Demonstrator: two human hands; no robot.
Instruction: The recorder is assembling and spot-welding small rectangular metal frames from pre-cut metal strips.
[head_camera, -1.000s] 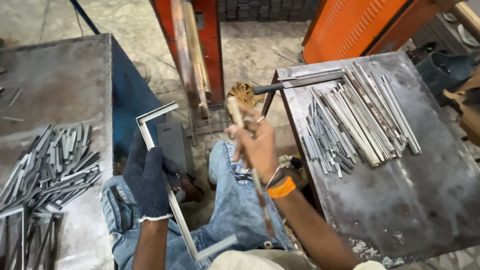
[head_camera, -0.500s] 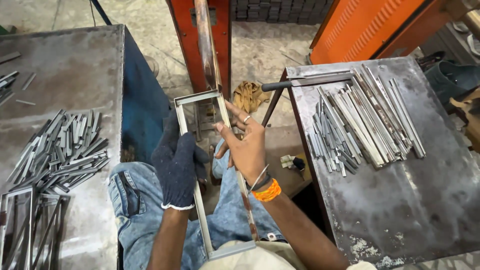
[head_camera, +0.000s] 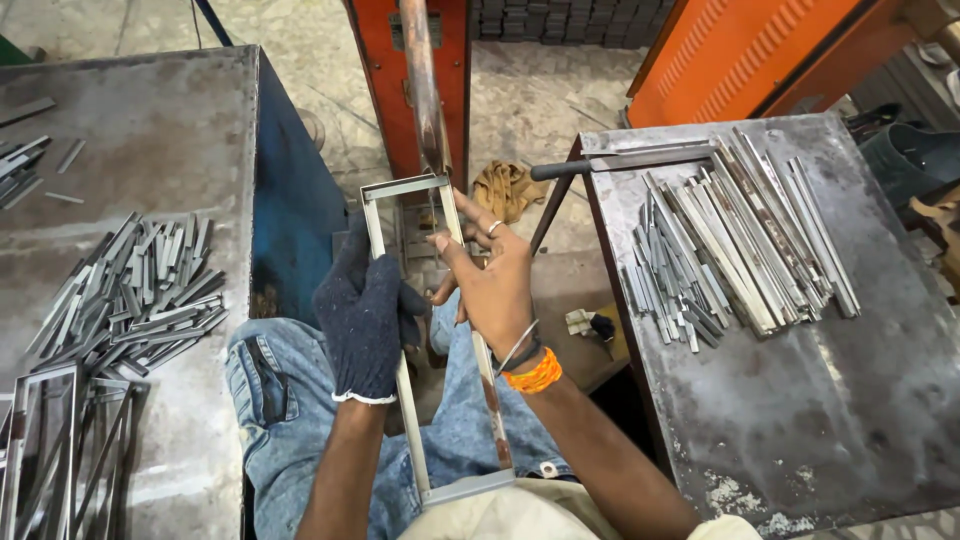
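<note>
- Since half a second ago, the metal frame barely shifts — it stays upright between my knees, its far end just under the rusty bar of the orange machine.
- My left hand, in a dark knit glove, is clenched round the frame's left rail.
- My right hand is bare, with a ring and an orange wristband; thumb and fingers pinch the right rail near its far end.
- Near end of the frame rests against my lap, over my jeans.
- On the right, a steel table carries a heap of long metal strips.
- On the left, another table holds shorter cut strips — and finished frames at its near corner.
- A tan rag lies on the floor beyond my hands.
</note>
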